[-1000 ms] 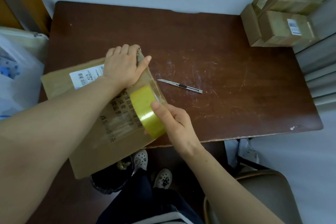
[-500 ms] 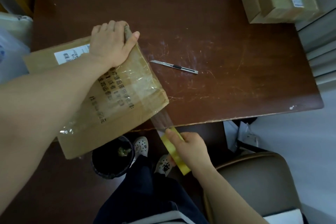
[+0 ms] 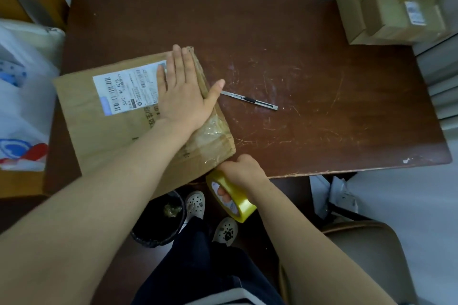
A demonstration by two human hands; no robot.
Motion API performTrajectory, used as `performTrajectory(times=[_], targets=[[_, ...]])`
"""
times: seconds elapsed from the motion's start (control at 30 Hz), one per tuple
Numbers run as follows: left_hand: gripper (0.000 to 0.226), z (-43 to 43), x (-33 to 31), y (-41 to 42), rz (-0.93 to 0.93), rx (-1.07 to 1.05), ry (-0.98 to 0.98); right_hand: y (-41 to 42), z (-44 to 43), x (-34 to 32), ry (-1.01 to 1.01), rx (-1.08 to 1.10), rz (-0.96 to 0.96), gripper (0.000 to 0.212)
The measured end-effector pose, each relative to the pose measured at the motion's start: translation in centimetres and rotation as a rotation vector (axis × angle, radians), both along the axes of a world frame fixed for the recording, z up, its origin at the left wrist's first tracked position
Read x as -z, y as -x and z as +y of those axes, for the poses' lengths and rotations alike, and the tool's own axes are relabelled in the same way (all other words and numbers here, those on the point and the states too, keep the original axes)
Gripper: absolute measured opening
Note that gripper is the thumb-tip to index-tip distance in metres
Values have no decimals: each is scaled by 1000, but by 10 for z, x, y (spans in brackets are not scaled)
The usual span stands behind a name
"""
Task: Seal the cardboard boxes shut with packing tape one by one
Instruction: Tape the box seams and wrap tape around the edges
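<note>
The left hand's fingers (image 3: 180, 64) now lie straight and together, pressing flat on the cardboard box (image 3: 116, 136) beside its taped edge; half a second ago they were curled over the far end. The right hand's fingers (image 3: 221, 192) are hooked through the core of the yellow tape roll (image 3: 233, 198), gripping it just below the box's near corner, at the edge of the counter (image 3: 322, 77). A second ago that roll sat on top of the box, then it was drawn out well below the edge; now it is back up close. I'd say the strip is laid along this seam and wants cutting next. The utility knife (image 3: 249, 100) lies just past the left thumb. More boxes (image 3: 399, 12) are stacked at the far right corner.
</note>
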State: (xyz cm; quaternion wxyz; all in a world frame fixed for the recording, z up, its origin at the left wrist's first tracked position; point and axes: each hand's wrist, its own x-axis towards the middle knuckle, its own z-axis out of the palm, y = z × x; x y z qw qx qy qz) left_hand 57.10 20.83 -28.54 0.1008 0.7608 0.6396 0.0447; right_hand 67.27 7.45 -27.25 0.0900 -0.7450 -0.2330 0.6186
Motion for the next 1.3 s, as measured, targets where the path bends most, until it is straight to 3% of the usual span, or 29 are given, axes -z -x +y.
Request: performTrajectory(times=[0.23, 0.37, 0.5, 0.57, 0.67, 0.77, 0.9, 0.97, 1.03, 1.1, 1.17, 1.3], targets=[[86, -27, -5, -7, 7, 16, -1, 1, 2, -2, -4, -19, -9, 37], [82, -41, -5, -12, -18, 38, 37, 4, 2, 0, -23, -29, -52, 30], [77, -62, -8, -12, 70, 68, -27, 4, 3, -1, -37, -43, -44, 31], [77, -74, -7, -13, 71, 106, 32, 4, 3, 0, -27, -37, -45, 42], [88, -51, -13, -15, 74, 74, 23, 4, 3, -1, -14, -14, -22, 63], [91, 4, -17, -3, 52, -6, -64, 2, 5, 0, -19, -10, -33, 59], [86, 35, -8, 8, 74, -15, 44, 0, 6, 0, -14, -51, -86, 52], [85, 32, -14, 10, 17, 39, 98, -5, 6, -1, -46, -112, -194, 61], [82, 27, -24, 29, -67, 86, 131, -9, 8, -5, -72, -171, -265, 87], [83, 11, -31, 66, -69, -14, 79, -10, 9, -8, -117, -248, -267, 102], [85, -19, -34, 109, -84, -270, 18, -9, 10, -8, -190, -302, -265, 100], [87, -75, -31, 154, -361, -704, 298, -8, 14, -14, -331, -351, -237, 74]])
